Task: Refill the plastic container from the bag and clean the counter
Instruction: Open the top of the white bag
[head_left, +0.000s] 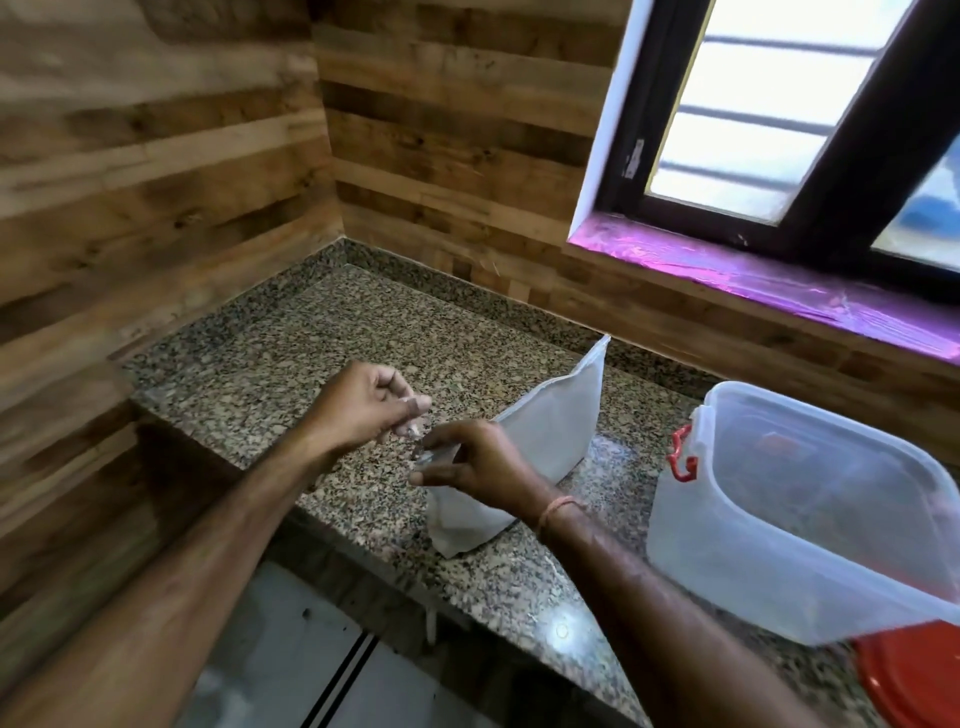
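Observation:
A white bag (545, 431) stands upright on the speckled granite counter (322, 358), its top edge running toward the window wall. My right hand (478, 465) pinches the bag's near top corner. My left hand (369, 402) is just left of that corner with fingers curled, pinching something small and pale that I cannot make out. A clear plastic container (810, 525) with a red latch (683, 457) sits open on the counter to the right of the bag.
A red lid (914, 675) lies at the counter's front right, partly under the container. Wood-patterned walls meet in the corner behind. A window with a purple sill (779, 280) is at the back right. The counter's front edge drops to grey floor tiles.

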